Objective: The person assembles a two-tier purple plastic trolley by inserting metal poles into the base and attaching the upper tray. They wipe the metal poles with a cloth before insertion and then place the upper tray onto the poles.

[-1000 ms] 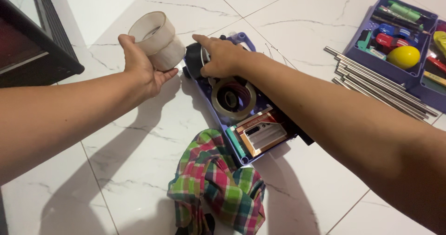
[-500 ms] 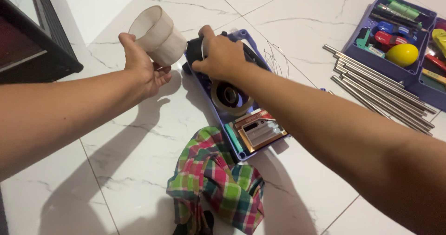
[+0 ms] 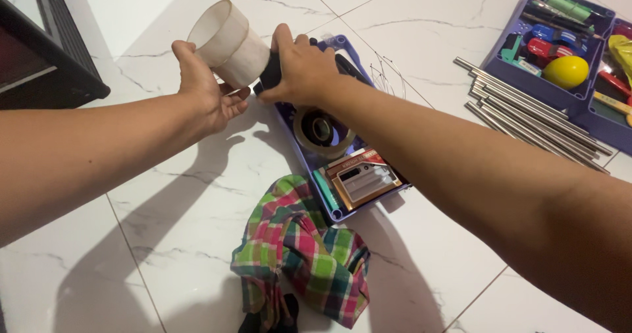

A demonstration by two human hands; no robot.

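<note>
My left hand grips a pale, cream-coloured tube and holds it tilted above the white marble floor. My right hand is closed around a black part that sits against the lower end of that tube. Both hands meet over the far end of a purple tray. The tray holds a roll of tape and a small flat box.
A crumpled checked cloth lies on the floor near me. Several metal rods lie to the right, beside two more purple trays full of tools and a yellow ball. A dark cabinet stands at left.
My right hand has moved from the tray's edge up to the tube and closed on the black part at its lower end. My left hand has kept the tube aloft.
</note>
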